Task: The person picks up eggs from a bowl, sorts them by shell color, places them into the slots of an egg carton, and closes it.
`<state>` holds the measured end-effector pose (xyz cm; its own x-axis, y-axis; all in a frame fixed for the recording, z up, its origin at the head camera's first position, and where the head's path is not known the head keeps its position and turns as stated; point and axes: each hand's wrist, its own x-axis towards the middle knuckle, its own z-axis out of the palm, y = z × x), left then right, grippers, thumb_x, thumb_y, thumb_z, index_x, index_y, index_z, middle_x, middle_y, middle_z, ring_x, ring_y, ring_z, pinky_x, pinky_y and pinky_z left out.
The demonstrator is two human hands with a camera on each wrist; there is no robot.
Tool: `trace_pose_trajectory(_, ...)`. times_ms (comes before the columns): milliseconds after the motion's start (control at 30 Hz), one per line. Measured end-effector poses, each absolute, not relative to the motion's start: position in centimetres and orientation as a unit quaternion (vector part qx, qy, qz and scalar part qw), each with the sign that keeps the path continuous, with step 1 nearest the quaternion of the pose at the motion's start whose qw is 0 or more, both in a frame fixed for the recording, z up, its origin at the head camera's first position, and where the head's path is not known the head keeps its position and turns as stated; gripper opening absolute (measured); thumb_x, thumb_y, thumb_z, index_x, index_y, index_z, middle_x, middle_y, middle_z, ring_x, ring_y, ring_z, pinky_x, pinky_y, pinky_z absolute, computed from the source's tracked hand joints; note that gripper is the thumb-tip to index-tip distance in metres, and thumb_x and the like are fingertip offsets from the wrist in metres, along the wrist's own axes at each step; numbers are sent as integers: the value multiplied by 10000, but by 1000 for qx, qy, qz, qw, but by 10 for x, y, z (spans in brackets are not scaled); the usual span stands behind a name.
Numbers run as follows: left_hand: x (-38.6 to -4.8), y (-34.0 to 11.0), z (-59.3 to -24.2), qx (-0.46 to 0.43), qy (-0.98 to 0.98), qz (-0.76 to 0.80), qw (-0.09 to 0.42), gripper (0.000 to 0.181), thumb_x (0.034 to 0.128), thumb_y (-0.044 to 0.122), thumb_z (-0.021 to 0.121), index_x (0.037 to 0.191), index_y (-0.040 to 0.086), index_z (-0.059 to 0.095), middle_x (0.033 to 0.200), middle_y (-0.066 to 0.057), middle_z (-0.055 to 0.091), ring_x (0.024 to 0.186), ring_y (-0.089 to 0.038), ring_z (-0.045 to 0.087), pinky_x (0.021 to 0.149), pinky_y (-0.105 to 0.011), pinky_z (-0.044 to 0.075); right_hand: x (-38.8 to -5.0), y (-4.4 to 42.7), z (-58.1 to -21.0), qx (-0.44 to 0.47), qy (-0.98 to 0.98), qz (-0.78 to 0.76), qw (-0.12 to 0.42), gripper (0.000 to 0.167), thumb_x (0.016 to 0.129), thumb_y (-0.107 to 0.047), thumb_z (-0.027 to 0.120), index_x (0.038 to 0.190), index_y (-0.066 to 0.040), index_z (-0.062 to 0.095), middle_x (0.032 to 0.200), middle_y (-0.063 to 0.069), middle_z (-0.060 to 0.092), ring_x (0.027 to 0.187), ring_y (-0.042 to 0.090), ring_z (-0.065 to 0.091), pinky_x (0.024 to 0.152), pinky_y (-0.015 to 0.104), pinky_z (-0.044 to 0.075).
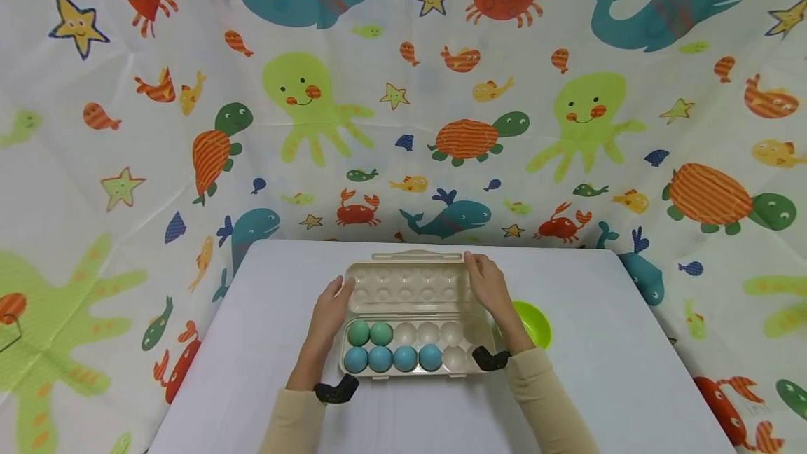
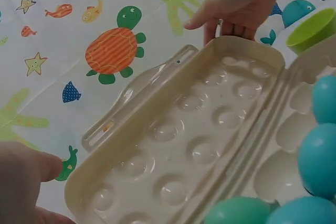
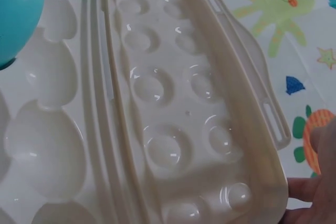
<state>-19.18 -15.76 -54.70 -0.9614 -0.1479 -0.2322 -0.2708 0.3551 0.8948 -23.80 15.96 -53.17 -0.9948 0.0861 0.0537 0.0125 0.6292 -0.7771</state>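
A cream egg carton (image 1: 398, 374) lies opened out on the table, its lid (image 1: 410, 307) tipped back on the far side. Two green eggs (image 1: 381, 333) sit at the left of the back row, and several blue eggs (image 1: 405, 358) fill the front row from the left. My left hand (image 1: 330, 305) is beside the lid's left end, thumb and fingers spread apart. At the lid's right end is my right hand (image 1: 490, 286); its fingers touch the lid from outside, partly hidden behind it, while the thumb (image 2: 197, 20) extends free.
A lime-green bowl (image 1: 534, 324) stands right of the carton, partly behind my right forearm. White cloth covers the table (image 1: 605, 342). A curtain with sea animals (image 1: 391, 181) hangs behind it and at both sides.
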Motion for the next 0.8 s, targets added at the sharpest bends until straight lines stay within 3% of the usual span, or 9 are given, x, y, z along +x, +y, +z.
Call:
trace_pose_trajectory(167,-213,-152,-533,-120,813,563,91,819,1027,570,379,1589,9,177,1639,-264,200,1515,-462,163,1213,-620,169,-237,159,-531,-31,-901,430,43,654,1067,-540,327,1379,-2,532,1388,247,578,1292,433,531,1090,567,412)
trace_pose_trajectory(300,-218,-147,-527,-120,804,575,94,881,1001,651,367,1593,28,174,1645,-265,174,1517,-472,138,1204,-644,162,-234,160,-529,-33,-898,436,44,656,1064,-545,334,1380,-5,533,1389,239,578,1297,427,528,1093,567,413)
trace_pose_trajectory(567,-208,-143,-526,-102,791,600,60,813,1005,670,345,1565,83,294,1625,-196,291,1509,-414,234,1205,-620,208,-217,166,-536,-17,-875,477,75,575,1053,-511,422,1366,-47,554,1409,185,571,1329,375,514,1129,552,387)
trace_pose_trajectory(800,-190,-143,-533,-87,791,605,24,816,986,705,347,1563,130,297,1637,-134,301,1511,-378,262,1209,-602,218,-198,167,-543,1,-861,496,115,508,1052,-455,469,1377,-72,546,1435,152,559,1384,341,468,1179,557,321)
